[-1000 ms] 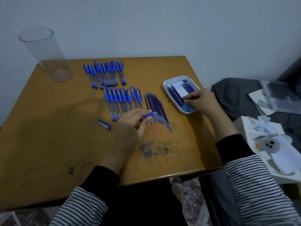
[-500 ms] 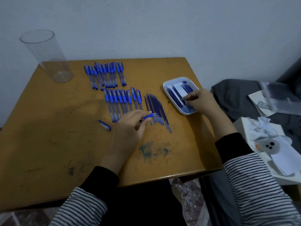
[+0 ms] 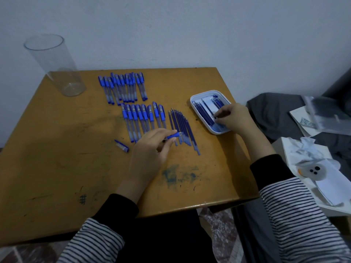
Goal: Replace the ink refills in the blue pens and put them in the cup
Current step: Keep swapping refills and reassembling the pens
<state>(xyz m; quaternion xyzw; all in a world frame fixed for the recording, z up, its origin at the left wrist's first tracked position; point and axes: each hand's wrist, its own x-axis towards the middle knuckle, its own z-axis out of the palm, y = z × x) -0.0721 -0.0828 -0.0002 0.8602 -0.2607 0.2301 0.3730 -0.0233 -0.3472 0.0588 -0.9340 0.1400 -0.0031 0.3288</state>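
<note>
Left hand (image 3: 150,149) grips a blue pen (image 3: 172,135) — right hand (image 3: 234,117) pinches a refill (image 3: 216,116) (in the white tray (image 3: 197,96)).

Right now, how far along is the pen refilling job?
Done: nothing visible; the cup stands empty. In hand: the left hand holds a pen, the right hand pinches a refill in the tray. Left: two rows of capped pens on the table.
</note>
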